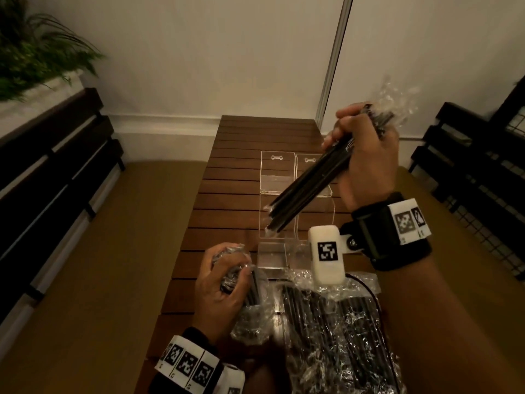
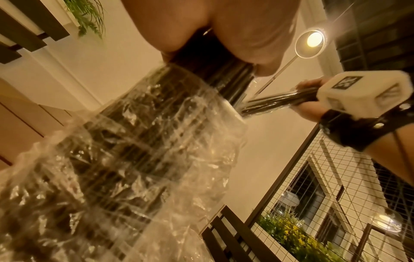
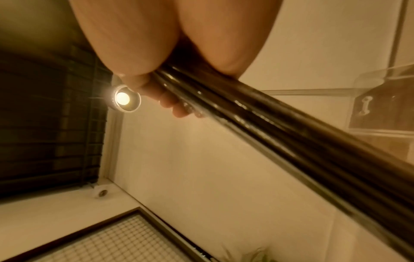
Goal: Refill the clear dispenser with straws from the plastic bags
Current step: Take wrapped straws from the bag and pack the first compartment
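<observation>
My right hand (image 1: 360,149) grips a bundle of black straws (image 1: 306,189) that slants down-left, its lower tips over the clear dispenser (image 1: 277,177) on the slatted table. Crumpled plastic sticks up behind that fist. The same straws (image 3: 268,124) cross the right wrist view, with the dispenser (image 3: 380,99) at the right edge. My left hand (image 1: 224,282) grips the top of a plastic bag of black straws (image 1: 250,308) near the table's front. In the left wrist view this bag (image 2: 125,159) fills the frame below the fist.
Another crinkled bag of black straws (image 1: 346,331) lies at the table's front right. The wooden table (image 1: 227,194) is narrow, with tan floor on both sides. Dark slatted benches (image 1: 42,180) flank it; a plant (image 1: 34,52) stands at the back left.
</observation>
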A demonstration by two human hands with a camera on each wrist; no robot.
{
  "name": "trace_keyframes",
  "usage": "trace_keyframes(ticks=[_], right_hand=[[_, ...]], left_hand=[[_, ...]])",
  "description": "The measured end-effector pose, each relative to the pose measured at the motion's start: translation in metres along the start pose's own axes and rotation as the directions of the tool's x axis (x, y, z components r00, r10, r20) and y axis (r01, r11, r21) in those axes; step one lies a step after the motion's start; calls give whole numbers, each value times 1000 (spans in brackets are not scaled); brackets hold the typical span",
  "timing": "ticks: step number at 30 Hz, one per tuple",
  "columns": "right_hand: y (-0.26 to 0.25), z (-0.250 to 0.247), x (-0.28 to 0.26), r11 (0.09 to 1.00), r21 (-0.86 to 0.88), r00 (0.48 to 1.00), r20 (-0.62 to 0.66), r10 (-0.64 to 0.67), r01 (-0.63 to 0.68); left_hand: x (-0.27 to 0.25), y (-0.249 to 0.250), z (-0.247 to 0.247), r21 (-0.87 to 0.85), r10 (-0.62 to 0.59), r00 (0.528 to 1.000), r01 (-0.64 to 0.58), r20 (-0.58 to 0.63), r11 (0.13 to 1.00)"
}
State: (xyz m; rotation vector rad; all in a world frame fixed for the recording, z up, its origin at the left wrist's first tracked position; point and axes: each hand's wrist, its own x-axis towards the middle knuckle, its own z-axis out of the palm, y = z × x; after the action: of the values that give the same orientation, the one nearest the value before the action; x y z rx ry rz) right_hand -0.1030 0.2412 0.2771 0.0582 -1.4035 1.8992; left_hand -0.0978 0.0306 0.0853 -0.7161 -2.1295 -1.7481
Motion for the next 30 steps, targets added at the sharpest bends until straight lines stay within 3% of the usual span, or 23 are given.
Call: trace_keyframes(ticks=[3, 7, 19, 25, 30], right_hand=[[24, -4, 7, 995, -100, 994, -111, -2, -9], [64, -12, 1, 937, -342, 988, -155, 17, -70], [136, -28, -1, 868, -480, 986, -156, 63, -131], [173, -39, -15, 738, -626, 968, -155, 198, -252], [184, -43, -23, 685, -668, 956, -166, 241, -289]], left_hand=[[-2, -1, 1, 3, -21, 1000, 21, -8, 1000], [-4, -1, 2, 4, -3, 1000, 3, -12, 1000], [-5, 3, 4, -29, 42, 999, -43, -8, 999], [-5, 3, 3, -26, 38, 999, -38, 0, 999], [-6, 3, 3, -14, 23, 1000, -23, 3, 1000]])
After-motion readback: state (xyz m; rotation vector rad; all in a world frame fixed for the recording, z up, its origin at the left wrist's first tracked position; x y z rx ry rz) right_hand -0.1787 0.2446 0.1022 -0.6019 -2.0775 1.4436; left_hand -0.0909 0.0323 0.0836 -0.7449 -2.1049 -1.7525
